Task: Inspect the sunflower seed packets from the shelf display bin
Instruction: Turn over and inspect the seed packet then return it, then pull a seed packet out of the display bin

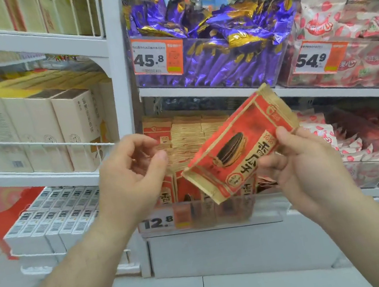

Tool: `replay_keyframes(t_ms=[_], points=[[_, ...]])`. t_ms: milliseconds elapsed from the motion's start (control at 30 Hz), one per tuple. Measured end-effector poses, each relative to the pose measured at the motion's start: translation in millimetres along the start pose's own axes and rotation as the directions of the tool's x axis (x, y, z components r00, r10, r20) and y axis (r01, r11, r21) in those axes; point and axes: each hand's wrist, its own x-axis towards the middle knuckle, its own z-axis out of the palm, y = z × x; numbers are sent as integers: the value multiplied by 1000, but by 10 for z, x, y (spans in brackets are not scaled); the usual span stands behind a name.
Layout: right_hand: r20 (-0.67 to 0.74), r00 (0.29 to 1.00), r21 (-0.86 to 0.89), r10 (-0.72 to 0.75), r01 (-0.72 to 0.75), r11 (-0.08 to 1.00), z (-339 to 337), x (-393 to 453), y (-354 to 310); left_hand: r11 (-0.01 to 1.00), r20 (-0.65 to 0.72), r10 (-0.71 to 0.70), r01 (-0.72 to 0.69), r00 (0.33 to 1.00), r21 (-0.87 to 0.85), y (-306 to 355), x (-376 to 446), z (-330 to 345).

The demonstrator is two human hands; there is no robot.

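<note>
both forearms reach in; right hand (298, 164) pinches one sunflower seed packet (239, 144) above the display bin (196, 214), left hand (128, 176) loosely curled, empty. inspection underway; next, probably flip it.

Your packet (237, 145): red-and-tan, seed picture on front, tilted, held up in front of bin (196, 214). More packets (186, 133) stand upright inside bin.

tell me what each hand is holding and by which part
The right hand pinches a red sunflower seed packet by its right edge; the left hand holds nothing.
</note>
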Motion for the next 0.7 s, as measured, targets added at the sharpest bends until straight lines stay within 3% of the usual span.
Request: replay_keyframes(t_ms=[100, 200, 267, 333, 467, 700], points=[[14, 996, 6, -83, 83, 997, 324, 284, -136, 979, 7, -155, 153, 988, 138, -287, 178, -154], [66, 984, -65, -164, 168, 984, 688, 591, -184, 943, 132, -310, 287, 942, 166, -536, 248, -195], [109, 975, -157, -192, 207, 966, 912, 812, -123, 925, 206, -370, 340, 906, 167, -658, 247, -174], [154, 969, -275, -195, 232, 933, 1096, 1007, 1, 901, 237, -431, 428, 871, 65, -727, 229, -136], [223, 967, -435, -124, 213, 875, 1293, 1258, 317, 854, 245, -453, 496, 857, -157, -815, 178, -62], [266, 961, -484, -73, 198, 852, 1417, 1519, 414, 828, 256, -456, 512, 852, -229, -859, 167, -49]])
